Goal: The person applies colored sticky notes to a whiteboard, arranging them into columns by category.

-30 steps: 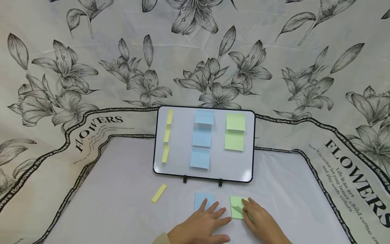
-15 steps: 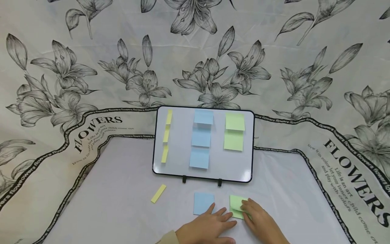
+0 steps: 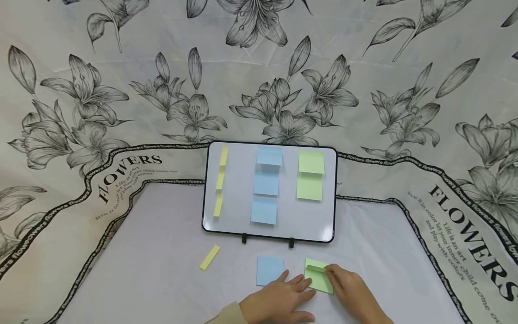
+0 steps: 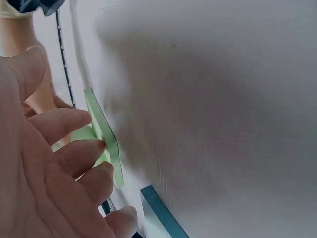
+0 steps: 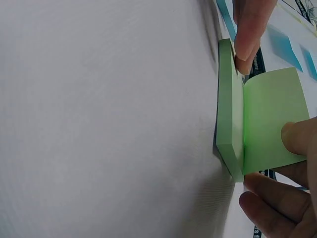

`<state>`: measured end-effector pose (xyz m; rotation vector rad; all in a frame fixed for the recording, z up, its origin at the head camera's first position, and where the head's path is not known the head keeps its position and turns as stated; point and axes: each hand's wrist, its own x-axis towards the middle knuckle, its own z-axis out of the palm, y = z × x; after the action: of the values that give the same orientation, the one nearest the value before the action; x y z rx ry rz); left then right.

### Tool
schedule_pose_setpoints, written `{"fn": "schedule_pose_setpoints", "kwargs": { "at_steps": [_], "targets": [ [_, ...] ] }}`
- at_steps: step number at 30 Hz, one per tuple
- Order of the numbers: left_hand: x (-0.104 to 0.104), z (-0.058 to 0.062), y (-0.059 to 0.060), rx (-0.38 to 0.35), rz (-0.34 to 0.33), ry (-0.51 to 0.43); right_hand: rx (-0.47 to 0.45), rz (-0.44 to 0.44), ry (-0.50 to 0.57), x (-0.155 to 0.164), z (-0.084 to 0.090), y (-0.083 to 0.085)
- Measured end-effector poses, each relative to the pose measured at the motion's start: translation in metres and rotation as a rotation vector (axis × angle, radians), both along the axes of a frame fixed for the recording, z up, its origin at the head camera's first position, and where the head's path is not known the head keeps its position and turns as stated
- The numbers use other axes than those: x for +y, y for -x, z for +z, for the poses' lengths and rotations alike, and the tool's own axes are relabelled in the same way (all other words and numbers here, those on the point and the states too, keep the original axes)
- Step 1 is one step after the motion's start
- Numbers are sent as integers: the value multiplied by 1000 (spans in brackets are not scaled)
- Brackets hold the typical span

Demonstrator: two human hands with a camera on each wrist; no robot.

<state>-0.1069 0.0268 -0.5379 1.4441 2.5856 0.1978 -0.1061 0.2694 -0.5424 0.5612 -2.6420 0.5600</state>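
My right hand (image 3: 354, 288) pinches the top green sticky note (image 5: 275, 119) between thumb and fingers. The note is lifted and bent up from the green sticky note pad (image 3: 321, 282), still joined along one edge in the right wrist view. My left hand (image 3: 279, 297) has its fingers spread, and their tips rest on the pad's left edge, as the left wrist view also shows. Just left of the green pad lies a blue sticky note pad (image 3: 269, 270), its lower right corner beside the left index finger. Farther left is a narrow yellow sticky note pad (image 3: 209, 257).
A whiteboard (image 3: 291, 216) on small black feet stands behind the pads. On it are columns of yellow notes (image 3: 220, 180), blue notes (image 3: 265, 182) and green notes (image 3: 310, 186). A flower-printed cloth (image 3: 259, 72) hangs behind the white tabletop (image 3: 154, 252).
My left hand has slid right, off the blue pad and onto the green pad's edge. The right hand has peeled the top green note farther up.
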Motion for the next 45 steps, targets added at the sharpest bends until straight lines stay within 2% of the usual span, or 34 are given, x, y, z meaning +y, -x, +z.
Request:
{"fn": "schedule_pose_setpoints", "kwargs": {
  "at_steps": [6,15,18,22,31,36,40,45],
  "targets": [
    [7,0,1,29,0,12,-78,-5,52,0,4,5],
    [13,2,3,-15,-4,76,-113,9,58,4,9,10],
    [13,4,3,-7,-6,97,-127,20,63,7,12,17],
    [12,9,6,-36,-6,112,-151,28,54,9,18,28],
    [15,11,11,-85,-3,149,-274,63,41,15,29,48],
    [18,10,13,-115,6,170,-218,108,56,21,34,61],
    [19,10,14,-96,0,177,-65,119,59,29,41,72],
    [19,13,16,-98,-8,182,71,76,68,37,62,86]
  ]
}}
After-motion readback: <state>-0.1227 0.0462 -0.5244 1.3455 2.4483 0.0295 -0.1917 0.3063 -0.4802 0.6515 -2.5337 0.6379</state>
